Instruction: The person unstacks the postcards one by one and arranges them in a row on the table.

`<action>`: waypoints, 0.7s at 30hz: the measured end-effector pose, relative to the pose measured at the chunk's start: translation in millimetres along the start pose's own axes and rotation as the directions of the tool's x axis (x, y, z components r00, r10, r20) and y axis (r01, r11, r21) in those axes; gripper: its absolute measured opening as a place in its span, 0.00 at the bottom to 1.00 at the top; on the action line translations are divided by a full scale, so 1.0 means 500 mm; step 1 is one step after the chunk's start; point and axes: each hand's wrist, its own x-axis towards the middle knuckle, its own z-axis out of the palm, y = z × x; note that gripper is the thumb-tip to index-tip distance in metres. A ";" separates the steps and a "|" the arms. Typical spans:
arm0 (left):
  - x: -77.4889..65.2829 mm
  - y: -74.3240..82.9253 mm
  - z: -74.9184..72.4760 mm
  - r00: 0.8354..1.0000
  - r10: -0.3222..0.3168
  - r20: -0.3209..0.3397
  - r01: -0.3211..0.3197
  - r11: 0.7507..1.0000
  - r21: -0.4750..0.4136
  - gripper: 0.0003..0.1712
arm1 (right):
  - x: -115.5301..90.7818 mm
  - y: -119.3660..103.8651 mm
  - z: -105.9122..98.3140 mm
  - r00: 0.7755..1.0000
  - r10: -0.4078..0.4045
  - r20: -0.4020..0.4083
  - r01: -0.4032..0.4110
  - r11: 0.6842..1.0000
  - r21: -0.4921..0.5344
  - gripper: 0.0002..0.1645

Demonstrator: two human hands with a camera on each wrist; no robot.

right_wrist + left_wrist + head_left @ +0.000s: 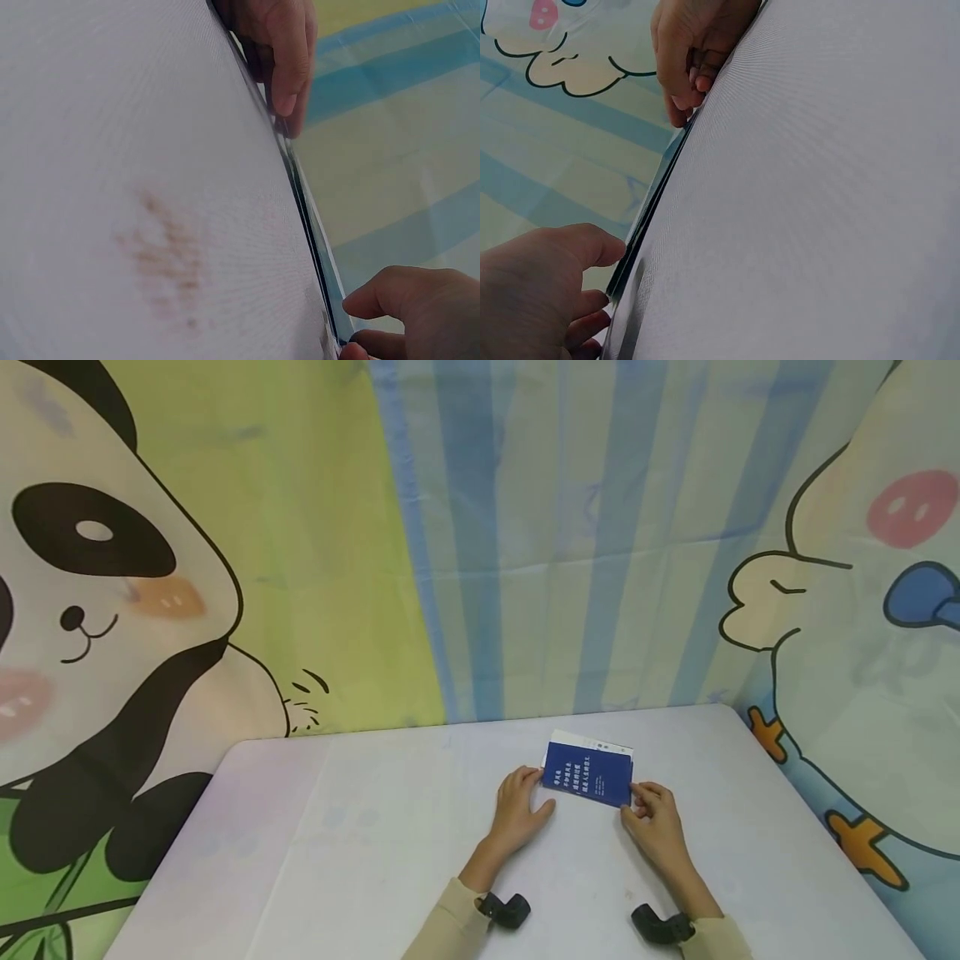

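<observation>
A dark blue card point(588, 774) with white printed characters lies flat on the table, over a white sheet point(592, 741) that shows along its far edge. My left hand point(517, 810) touches the card's left edge with its fingertips, the thumb spread apart just below the near-left corner. At the near-right corner, my right hand point(658, 828) pinches the edge between thumb and curled fingers. In the left wrist view the card point(656, 191) appears edge-on as thin dark layers. The right wrist view also shows the thin side of the card point(309, 225).
Under the hands is a white tabletop point(360, 852). A curtain with blue stripes point(555, 543) hangs behind it, with a printed panda point(187, 685) at left and another cartoon figure point(847, 693) at right. Brownish marks point(169, 251) show on the tabletop.
</observation>
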 end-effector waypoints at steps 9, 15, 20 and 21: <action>-0.002 0.001 -0.001 1.000 0.016 -0.002 -0.016 0.999 -0.030 0.25 | -0.004 0.001 0.000 0.998 0.011 -0.054 -0.009 0.999 0.037 0.28; -0.002 0.002 -0.002 0.997 -0.061 -0.036 0.056 0.990 -0.131 0.18 | -0.004 0.002 0.000 0.998 0.050 -0.043 -0.049 0.999 0.020 0.25; 0.008 0.002 -0.004 0.978 -0.176 -0.109 0.135 0.940 -0.312 0.13 | 0.000 0.002 -0.002 0.991 0.121 -0.053 -0.117 0.990 0.072 0.23; 0.010 0.002 -0.004 0.974 -0.192 -0.119 0.143 0.933 -0.331 0.12 | 0.001 0.001 -0.002 0.988 0.143 -0.055 -0.138 0.986 0.089 0.23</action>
